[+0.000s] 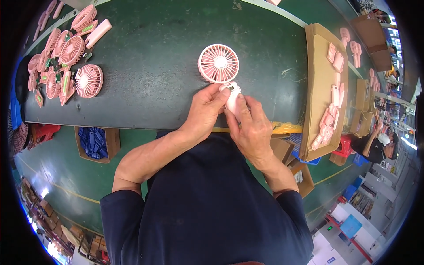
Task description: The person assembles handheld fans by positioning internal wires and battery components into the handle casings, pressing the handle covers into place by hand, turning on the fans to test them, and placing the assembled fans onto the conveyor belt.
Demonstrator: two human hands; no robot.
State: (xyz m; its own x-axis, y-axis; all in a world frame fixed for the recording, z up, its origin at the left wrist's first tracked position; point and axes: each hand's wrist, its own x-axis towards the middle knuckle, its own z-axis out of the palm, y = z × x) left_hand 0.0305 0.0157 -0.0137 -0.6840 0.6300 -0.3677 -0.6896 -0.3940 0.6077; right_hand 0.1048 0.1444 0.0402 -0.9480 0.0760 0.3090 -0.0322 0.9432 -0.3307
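A pink handheld fan (219, 64) is held over the table's near edge, its round grille pointing away from me and its pale handle toward me. My left hand (204, 110) pinches the top of the handle, thumb beside a small dark opening just below the grille. My right hand (252, 128) closes round the lower handle from the right, fingers and thumb on its sides. The palms and fingers hide part of the handle.
At the left of the dark green table (150, 57) lie several pink fan heads (72, 51) with green circuit boards. On the right stands a cardboard box (316, 92) with pink casing parts (327, 126). Below the table, another box (98, 143) contains blue pieces. A co-worker (377, 143) sits far right.
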